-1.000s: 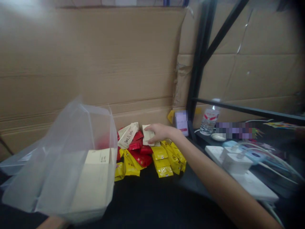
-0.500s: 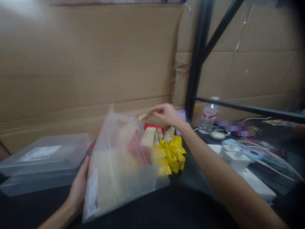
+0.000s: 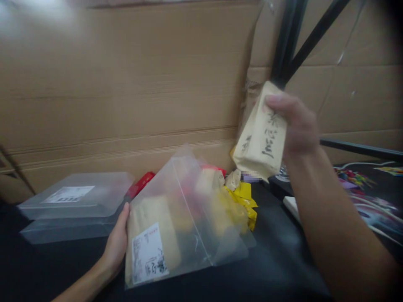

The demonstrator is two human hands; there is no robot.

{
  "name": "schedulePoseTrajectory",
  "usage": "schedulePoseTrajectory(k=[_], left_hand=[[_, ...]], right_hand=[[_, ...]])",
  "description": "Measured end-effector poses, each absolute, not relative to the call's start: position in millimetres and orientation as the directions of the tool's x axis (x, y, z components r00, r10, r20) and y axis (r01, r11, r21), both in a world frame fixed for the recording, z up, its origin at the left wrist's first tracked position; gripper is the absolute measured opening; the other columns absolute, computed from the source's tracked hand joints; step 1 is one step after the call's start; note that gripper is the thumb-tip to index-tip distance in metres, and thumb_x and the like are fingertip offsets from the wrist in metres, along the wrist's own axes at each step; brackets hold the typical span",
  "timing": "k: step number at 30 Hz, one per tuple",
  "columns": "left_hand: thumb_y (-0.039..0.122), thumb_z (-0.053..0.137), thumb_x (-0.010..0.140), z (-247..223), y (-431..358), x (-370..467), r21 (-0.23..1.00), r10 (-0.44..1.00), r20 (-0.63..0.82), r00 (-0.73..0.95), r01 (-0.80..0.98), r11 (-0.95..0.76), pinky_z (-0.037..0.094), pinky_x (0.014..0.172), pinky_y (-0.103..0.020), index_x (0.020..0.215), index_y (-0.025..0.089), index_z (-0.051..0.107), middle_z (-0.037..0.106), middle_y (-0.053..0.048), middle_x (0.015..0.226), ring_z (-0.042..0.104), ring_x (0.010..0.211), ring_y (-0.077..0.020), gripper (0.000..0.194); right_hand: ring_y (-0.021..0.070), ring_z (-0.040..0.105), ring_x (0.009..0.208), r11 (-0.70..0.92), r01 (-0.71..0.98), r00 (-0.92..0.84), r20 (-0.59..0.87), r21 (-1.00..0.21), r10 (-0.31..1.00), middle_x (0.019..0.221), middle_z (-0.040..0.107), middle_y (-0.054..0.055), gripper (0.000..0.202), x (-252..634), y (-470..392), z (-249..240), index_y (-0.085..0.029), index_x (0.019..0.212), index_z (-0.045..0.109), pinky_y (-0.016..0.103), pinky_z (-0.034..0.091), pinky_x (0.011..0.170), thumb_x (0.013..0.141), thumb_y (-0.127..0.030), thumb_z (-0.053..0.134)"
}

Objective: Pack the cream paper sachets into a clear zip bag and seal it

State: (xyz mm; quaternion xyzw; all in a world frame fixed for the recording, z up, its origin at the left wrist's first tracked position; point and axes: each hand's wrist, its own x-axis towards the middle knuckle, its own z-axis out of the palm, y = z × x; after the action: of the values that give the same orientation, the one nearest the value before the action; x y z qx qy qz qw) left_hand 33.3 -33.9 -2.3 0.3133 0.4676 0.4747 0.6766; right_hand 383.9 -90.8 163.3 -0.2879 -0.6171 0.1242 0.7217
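My left hand (image 3: 118,243) grips the left edge of a frosted clear bag (image 3: 195,235) with a white label; its fingers are mostly behind the bag. Inside the bag, a beige packet (image 3: 154,209) shows through at the left. My right hand (image 3: 296,119) is raised at the right, closed on the top of a beige paper pouch (image 3: 267,138) with dark writing. Yellow packets (image 3: 245,197), a small beige packet (image 3: 233,180) and something red lie behind the bag, partly covered by it.
Two stacked clear plastic cases (image 3: 78,195) lie at the left, beside a red item (image 3: 143,184). Cardboard (image 3: 141,84) stands behind. A black metal frame (image 3: 289,46) rises at the right, with white cables (image 3: 378,209) and colourful thin items (image 3: 357,178) below it.
My right hand has come up and to the right with the beige pouch. The bag has turned so that its label faces me more. The view has shifted slightly.
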Motion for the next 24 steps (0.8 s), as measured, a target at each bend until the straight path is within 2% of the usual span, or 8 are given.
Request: schedulePoseTrajectory(k=[1, 4, 8, 10, 15, 17, 21, 24], left_hand=[[0.043, 0.047, 0.101, -3.2, -33.6, 33.0, 0.869, 0.935, -0.339, 0.109, -0.345, 0.355, 0.062, 0.085, -0.032, 0.138, 0.015, 0.059, 0.079, -0.010, 0.100, 0.077, 0.090, -0.0245, 0.048], [0.045, 0.046, 0.101, -5.7, -33.0, 31.2, 0.877, 0.935, -0.335, 0.111, -0.325, 0.353, 0.063, 0.082, -0.032, 0.137, 0.015, 0.059, 0.079, -0.011, 0.098, 0.077, 0.087, -0.0247, 0.049], [0.046, 0.049, 0.100, -6.4, -33.9, 28.3, 0.870, 0.923, -0.346, 0.166, -0.312, 0.382, 0.062, 0.077, -0.030, 0.139, 0.015, 0.056, 0.080, -0.009, 0.095, 0.077, 0.081, -0.0236, 0.051], [0.047, 0.051, 0.098, -5.6, -34.7, 27.7, 0.855, 0.906, -0.374, 0.199, -0.305, 0.420, 0.062, 0.075, -0.030, 0.141, 0.014, 0.054, 0.080, -0.008, 0.092, 0.077, 0.077, -0.0242, 0.054], [0.049, 0.051, 0.098, -3.8, -35.8, 28.7, 0.850, 0.899, -0.382, 0.213, -0.302, 0.432, 0.062, 0.073, -0.034, 0.142, 0.013, 0.053, 0.080, -0.010, 0.092, 0.077, 0.076, -0.0268, 0.057], [0.048, 0.052, 0.097, -3.9, -35.7, 28.9, 0.852, 0.905, -0.366, 0.218, -0.312, 0.420, 0.062, 0.074, -0.035, 0.143, 0.015, 0.053, 0.080, -0.010, 0.094, 0.077, 0.078, -0.0272, 0.056], [0.045, 0.054, 0.097, -3.3, -35.6, 28.7, 0.837, 0.902, -0.380, 0.204, -0.339, 0.429, 0.063, 0.074, -0.033, 0.142, 0.014, 0.053, 0.080, -0.008, 0.088, 0.077, 0.074, -0.0259, 0.055], [0.044, 0.051, 0.099, -0.1, -36.5, 29.7, 0.815, 0.883, -0.409, 0.230, -0.344, 0.467, 0.063, 0.072, -0.033, 0.144, 0.013, 0.051, 0.079, -0.007, 0.082, 0.076, 0.069, -0.0251, 0.055]], right_hand=[[0.0113, 0.059, 0.054, 0.807, 0.145, 0.164, 0.818, -0.573, 0.551, 0.067, 0.065, 0.001, 0.022, 375.1, -98.1, 163.9, -0.018, 0.076, 0.069, 0.021, 0.049, 0.048, 0.078, -0.040, 0.075], [0.0103, 0.057, 0.046, 0.824, 0.268, 0.041, 0.860, -0.499, 0.508, 0.063, 0.065, -0.001, 0.021, 349.2, -112.3, 163.6, -0.019, 0.070, 0.072, 0.018, 0.042, 0.036, 0.081, -0.035, 0.079], [0.0065, 0.049, 0.037, 0.897, 0.336, 0.129, 0.957, -0.288, 0.259, 0.057, 0.061, -0.003, 0.018, 330.6, -108.6, 162.5, -0.019, 0.070, 0.073, 0.016, 0.032, 0.027, 0.086, -0.026, 0.077], [0.0062, 0.049, 0.036, 0.915, 0.302, 0.163, 0.960, -0.269, 0.228, 0.059, 0.063, -0.003, 0.014, 330.0, -102.1, 161.9, -0.019, 0.074, 0.074, 0.016, 0.032, 0.025, 0.087, -0.024, 0.076], [0.0099, 0.057, 0.038, 0.894, 0.286, 0.146, 0.938, -0.344, 0.314, 0.065, 0.069, 0.000, 0.007, 333.6, -100.1, 160.9, -0.019, 0.081, 0.077, 0.016, 0.036, 0.024, 0.086, -0.024, 0.077], [0.0117, 0.060, 0.040, 0.887, 0.296, 0.114, 0.935, -0.354, 0.335, 0.067, 0.070, 0.000, 0.005, 332.8, -105.9, 161.5, -0.018, 0.083, 0.078, 0.017, 0.041, 0.026, 0.083, -0.023, 0.080], [0.0144, 0.068, 0.056, 0.853, 0.305, -0.010, 0.895, -0.423, 0.447, 0.078, 0.073, 0.000, 0.011, 332.0, -115.0, 162.8, -0.020, 0.087, 0.079, 0.022, 0.059, 0.043, 0.076, -0.019, 0.084], [0.0181, 0.073, 0.073, 0.850, 0.291, -0.076, 0.875, -0.439, 0.478, 0.088, 0.075, 0.002, 0.021, 334.0, -113.8, 162.0, -0.020, 0.093, 0.079, 0.026, 0.065, 0.057, 0.073, -0.018, 0.086]])
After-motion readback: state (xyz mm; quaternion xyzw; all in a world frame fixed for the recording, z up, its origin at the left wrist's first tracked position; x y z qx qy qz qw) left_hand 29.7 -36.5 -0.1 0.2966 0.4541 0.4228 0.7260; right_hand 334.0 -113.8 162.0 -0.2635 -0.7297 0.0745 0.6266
